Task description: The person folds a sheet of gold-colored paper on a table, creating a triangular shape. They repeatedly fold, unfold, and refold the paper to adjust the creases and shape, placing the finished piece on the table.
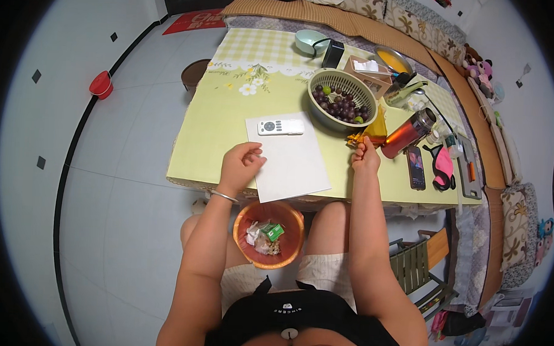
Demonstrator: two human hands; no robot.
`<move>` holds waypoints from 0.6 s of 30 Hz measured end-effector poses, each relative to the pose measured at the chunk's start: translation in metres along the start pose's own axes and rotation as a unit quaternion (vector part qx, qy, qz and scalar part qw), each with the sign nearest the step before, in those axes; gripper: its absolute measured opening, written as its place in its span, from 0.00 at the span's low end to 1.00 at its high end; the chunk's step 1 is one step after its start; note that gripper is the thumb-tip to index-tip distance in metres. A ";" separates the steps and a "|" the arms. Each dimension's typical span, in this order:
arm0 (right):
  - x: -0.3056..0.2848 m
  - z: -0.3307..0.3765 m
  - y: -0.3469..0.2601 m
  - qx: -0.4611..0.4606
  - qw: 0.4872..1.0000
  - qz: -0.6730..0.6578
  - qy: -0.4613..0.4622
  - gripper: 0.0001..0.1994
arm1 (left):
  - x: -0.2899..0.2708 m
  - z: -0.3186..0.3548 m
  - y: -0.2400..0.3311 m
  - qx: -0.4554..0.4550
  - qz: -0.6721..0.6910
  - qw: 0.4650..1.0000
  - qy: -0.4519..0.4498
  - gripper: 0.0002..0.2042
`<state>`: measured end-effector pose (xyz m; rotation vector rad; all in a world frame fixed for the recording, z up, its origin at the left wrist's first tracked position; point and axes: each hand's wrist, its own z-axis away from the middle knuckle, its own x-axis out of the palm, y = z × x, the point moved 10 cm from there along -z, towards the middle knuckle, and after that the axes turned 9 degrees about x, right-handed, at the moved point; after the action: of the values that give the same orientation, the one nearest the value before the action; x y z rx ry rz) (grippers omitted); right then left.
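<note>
Resting on the left edge of a white paper sheet [290, 158], the left hand [240, 164] is seen with fingers loosely curled, nothing pinched. A small orange-yellow scrap [355, 139] is pinched by the right hand [365, 156], just beside an orange bottle [377, 127] and a red flask [408, 133]. A white remote [280, 127] lies on the sheet's top; a colander of grapes [343, 102] sits behind, on the yellow-green table [211, 134]. An orange waste bowl [269, 235] is held between the knees.

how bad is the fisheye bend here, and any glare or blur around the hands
Head view: strong bend near the rim, the floor's dark line curves and the corners go black; light is soft and even, no harsh glare on the white sheet; left hand and right hand look sharp.
</note>
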<state>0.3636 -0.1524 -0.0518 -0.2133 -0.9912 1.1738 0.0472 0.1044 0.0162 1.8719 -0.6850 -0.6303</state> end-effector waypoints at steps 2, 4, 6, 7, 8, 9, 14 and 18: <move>0.000 0.005 -0.002 0.000 1.000 -0.007 0.019 0.08 | 0.011 0.006 0.024 0.104 -0.119 0.986 -0.053 0.17; 0.004 0.013 -0.008 -0.022 0.999 -0.003 0.023 0.08 | 0.029 0.015 0.050 0.214 -0.197 0.951 -0.102 0.18; -0.002 0.023 -0.012 -0.064 0.998 0.010 0.018 0.09 | 0.042 0.023 0.064 0.258 -0.215 0.933 -0.134 0.20; -0.004 0.028 -0.014 -0.093 0.996 0.010 -0.002 0.09 | 0.050 0.027 0.072 0.275 -0.219 0.923 -0.159 0.21; -0.006 0.034 -0.016 -0.129 0.991 0.033 -0.009 0.08 | 0.058 0.030 0.080 0.292 -0.223 0.912 -0.184 0.21; -0.004 0.047 -0.015 -0.163 0.985 0.054 -0.017 0.08 | 0.067 0.034 0.085 0.289 -0.229 0.904 -0.218 0.21; 0.037 0.091 0.023 -0.203 0.921 0.306 -0.127 0.10 | 0.083 0.051 0.086 0.267 -0.349 0.860 -0.262 0.17; 0.053 0.103 0.040 -0.249 0.846 0.438 -0.173 0.09 | 0.071 0.054 0.081 0.246 -0.305 0.891 -0.231 0.09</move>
<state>0.2624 -0.1260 0.0122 -0.9786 -1.5948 1.7966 0.0457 -0.0062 0.0637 2.4664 -0.5768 -1.4513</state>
